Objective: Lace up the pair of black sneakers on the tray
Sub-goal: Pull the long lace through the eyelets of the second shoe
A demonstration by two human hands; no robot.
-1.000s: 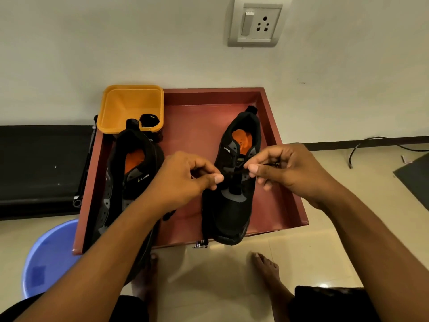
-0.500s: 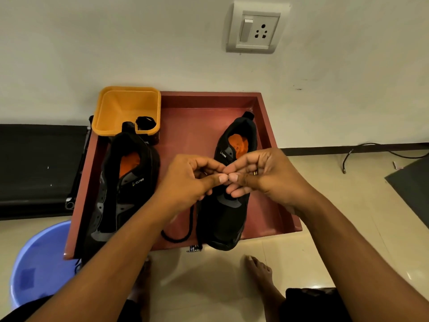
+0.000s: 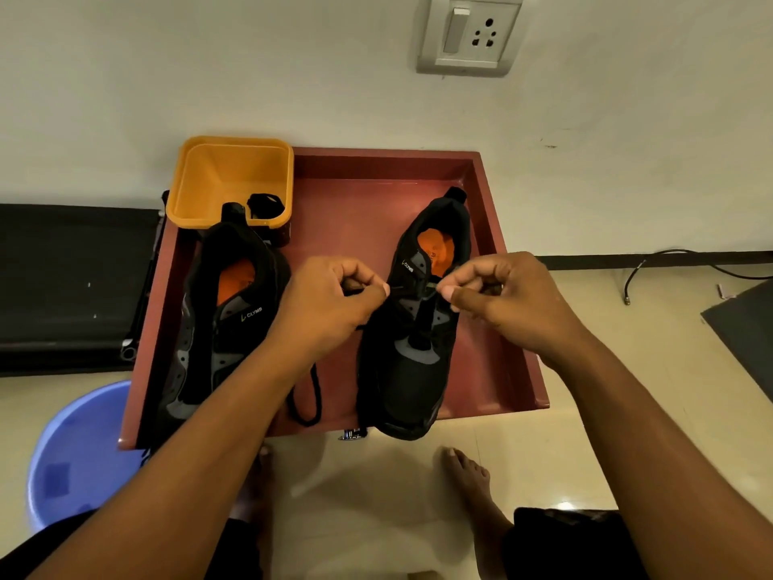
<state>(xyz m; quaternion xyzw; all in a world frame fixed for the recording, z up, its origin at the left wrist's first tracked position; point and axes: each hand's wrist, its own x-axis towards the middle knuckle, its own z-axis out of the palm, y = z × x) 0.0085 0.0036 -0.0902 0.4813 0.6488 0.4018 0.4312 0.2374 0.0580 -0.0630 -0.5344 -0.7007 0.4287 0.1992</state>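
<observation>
left hand (image 3: pixel 334 303) and right hand (image 3: pixel 506 299) over the sneaker (image 3: pixel 401 370) by the tray's (image 3: pixel 520 328) right edge — each thumb and forefinger pinching the black shoelace (image 3: pixel 311 397).

One wide-angle camera, worn on the person's head, looks steeply down and forward. The red tray (image 3: pixel 355 211) lies close at centre. The wall (image 3: pixel 251 56) fills 12 o'clock, the floor (image 3: pixel 585 454) and a bare foot (image 3: pixel 468 475) 6 o'clock. The left forearm (image 3: pixel 209 433) enters from 7 o'clock, the right forearm (image 3: pixel 627 412) from 5 o'clock.
</observation>
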